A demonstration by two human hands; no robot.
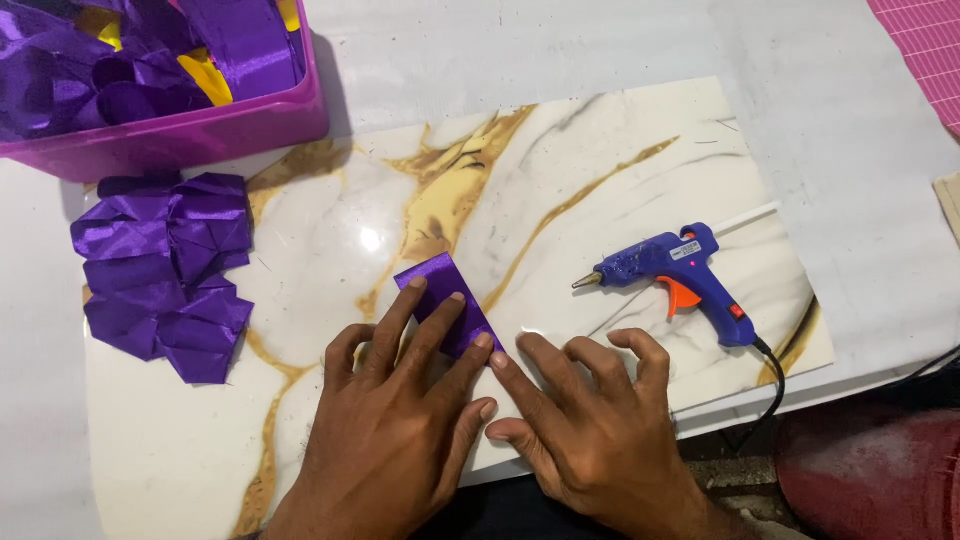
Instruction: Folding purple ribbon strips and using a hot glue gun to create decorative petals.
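Observation:
A small rectangle of purple satin ribbon [437,283] lies flat on a white and gold marble-patterned board [560,170]. My left hand [395,430] rests on the board with its fingers spread and pressing down on the ribbon piece. My right hand [590,420] lies flat beside it, its index fingertip touching the ribbon's lower right corner. Neither hand grips anything.
A blue hot glue gun [680,275] with an orange trigger lies on the board to the right, its black cord [775,385] trailing off the edge. A pile of folded purple ribbon pieces [165,275] sits at left. A purple plastic tub [170,130] holds more purple and yellow ribbon.

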